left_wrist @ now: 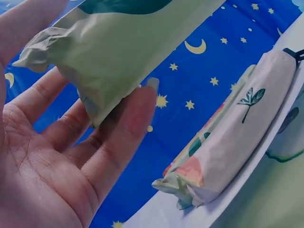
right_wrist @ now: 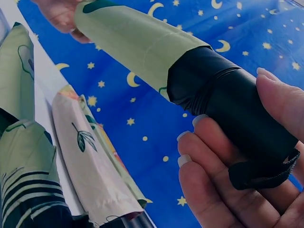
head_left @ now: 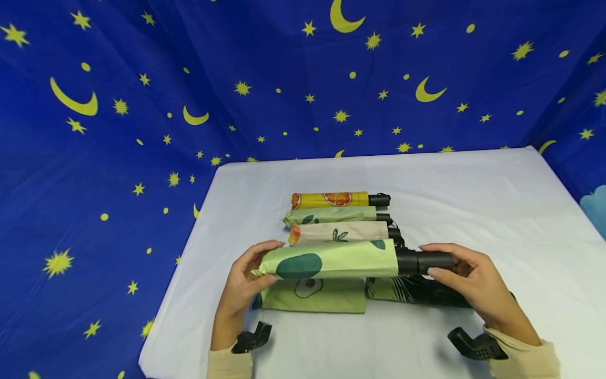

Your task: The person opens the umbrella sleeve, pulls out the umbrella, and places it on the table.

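At left, the left hand point(head_left: 240, 280) pinches, half-curled, the end of a pale-green fabric-sleeved umbrella point(head_left: 350, 259) above the white table point(head_left: 402, 342); the right hand point(head_left: 480, 278) grips its black cylindrical handle point(head_left: 434, 262). Loose fabric could slip from the left pinch, dropping that end onto the near green avocado-print bundle point(head_left: 312, 299).

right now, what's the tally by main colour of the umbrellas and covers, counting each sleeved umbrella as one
Yellow: 1, long orange-slice-print fabric-sleeved umbrella
Cream: 1, long sprig-print fabric-sleeved umbrella
Green: 3, held dark-spotted fabric-sleeved umbrella, long leaf-print fabric-sleeved umbrella, avocado-print fabric cover
Black and green: 1, folded striped cloth umbrella
Total: 6
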### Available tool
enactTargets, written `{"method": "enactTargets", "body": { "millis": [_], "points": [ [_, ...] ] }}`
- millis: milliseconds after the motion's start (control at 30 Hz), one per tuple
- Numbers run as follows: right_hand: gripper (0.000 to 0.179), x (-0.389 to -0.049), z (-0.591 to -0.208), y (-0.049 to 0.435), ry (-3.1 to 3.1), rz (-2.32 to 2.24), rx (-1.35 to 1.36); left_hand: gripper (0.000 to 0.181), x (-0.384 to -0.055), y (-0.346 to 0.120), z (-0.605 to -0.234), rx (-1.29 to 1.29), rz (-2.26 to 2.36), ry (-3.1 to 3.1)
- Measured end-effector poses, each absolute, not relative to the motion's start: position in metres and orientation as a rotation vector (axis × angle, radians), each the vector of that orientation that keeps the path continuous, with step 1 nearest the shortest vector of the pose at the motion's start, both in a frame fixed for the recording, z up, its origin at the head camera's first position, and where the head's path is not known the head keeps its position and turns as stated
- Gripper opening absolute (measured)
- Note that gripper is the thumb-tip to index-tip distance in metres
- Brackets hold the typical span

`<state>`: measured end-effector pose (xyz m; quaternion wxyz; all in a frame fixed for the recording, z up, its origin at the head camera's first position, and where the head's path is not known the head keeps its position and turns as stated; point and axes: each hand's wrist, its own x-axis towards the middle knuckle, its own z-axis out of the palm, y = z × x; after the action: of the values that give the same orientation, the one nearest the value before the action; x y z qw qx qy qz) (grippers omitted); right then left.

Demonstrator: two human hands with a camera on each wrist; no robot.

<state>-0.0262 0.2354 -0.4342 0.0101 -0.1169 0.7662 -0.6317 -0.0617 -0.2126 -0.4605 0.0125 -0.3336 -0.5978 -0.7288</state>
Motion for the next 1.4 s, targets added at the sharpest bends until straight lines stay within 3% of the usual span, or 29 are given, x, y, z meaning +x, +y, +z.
{"method": "enactTargets", "body": {
  "millis": [1400],
  "points": [
    [0.042,-0.014,-0.439,0.276,2.379,-2.102,-0.363,0.046,-0.058,-0.229,-0.466,-0.951,-2.242,-1.86]
  ]
}}
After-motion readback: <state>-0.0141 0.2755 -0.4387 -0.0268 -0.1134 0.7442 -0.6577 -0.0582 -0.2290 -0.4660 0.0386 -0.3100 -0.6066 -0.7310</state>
